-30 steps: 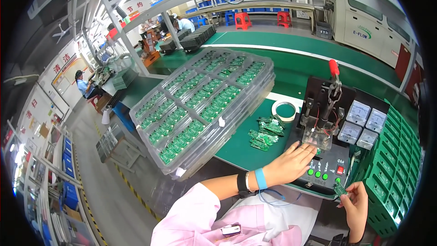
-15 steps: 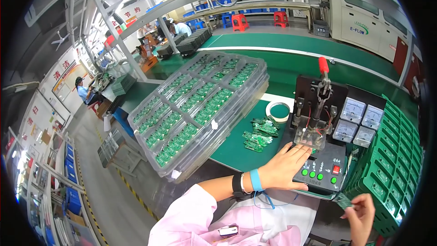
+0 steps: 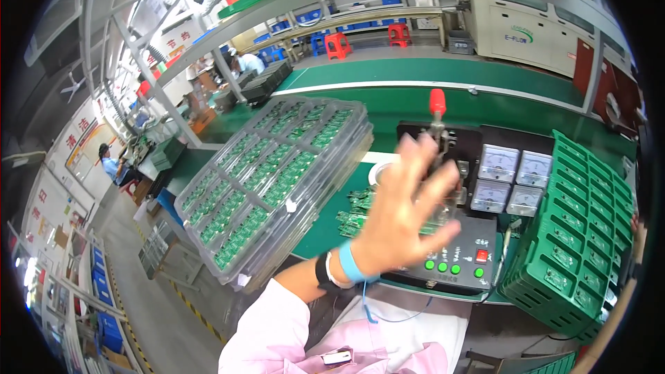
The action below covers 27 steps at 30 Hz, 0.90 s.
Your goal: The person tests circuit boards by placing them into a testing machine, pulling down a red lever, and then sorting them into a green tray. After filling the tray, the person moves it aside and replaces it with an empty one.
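Observation:
My left hand, blurred and with a blue strap at the wrist, is raised with fingers spread and holds nothing. It hangs before a black test fixture and hides part of its clamp. The clamp's red handle stands upright just above the fingertips. Beside the hand, a pile of small green circuit boards lies on the green mat, next to a partly covered tape roll. My right forearm reaches up along the far right side of a green slotted crate of boards; that hand's fingers are mostly hidden.
A stacked clear plastic tray with rows of boards sits tilted on the left. Four-sided panel meters stand right of the clamp. A cable runs between fixture and crate. Seated co-workers are at the far left.
My left hand has lifted off the fixture toward the clamp handle, fingers spreading. My right hand, which held a circuit board near the front, has moved to the crate's right side. The view has shifted.

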Each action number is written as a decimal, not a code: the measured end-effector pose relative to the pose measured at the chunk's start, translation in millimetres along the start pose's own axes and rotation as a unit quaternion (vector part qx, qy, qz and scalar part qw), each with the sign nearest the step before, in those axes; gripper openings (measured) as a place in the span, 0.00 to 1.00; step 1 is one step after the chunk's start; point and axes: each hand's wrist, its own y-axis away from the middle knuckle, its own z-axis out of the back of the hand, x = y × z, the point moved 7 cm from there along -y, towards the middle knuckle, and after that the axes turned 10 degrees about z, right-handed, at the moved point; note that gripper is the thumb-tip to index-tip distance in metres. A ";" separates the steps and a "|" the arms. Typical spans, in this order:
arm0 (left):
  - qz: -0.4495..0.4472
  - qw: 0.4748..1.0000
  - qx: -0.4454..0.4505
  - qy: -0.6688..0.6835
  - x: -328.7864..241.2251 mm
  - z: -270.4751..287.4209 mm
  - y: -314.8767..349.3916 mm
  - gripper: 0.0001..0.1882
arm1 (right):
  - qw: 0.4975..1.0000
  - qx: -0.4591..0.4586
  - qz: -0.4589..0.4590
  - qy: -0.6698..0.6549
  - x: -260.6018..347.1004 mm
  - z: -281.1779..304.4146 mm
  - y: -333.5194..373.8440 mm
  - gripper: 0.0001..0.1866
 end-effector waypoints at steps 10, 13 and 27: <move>-0.115 0.985 0.030 0.122 7.8 -18.2 11.5 0.31 | 0.975 -0.214 -0.066 -0.009 55.0 -44.0 62.4 0.13; -0.003 0.985 0.054 0.166 32.0 -7.5 45.0 0.33 | 0.961 -0.261 -0.083 0.037 71.2 -38.6 73.1 0.16; 0.360 0.871 0.060 0.327 84.7 -74.8 152.1 0.28 | 0.928 -0.136 0.286 0.195 310.9 -194.3 133.0 0.06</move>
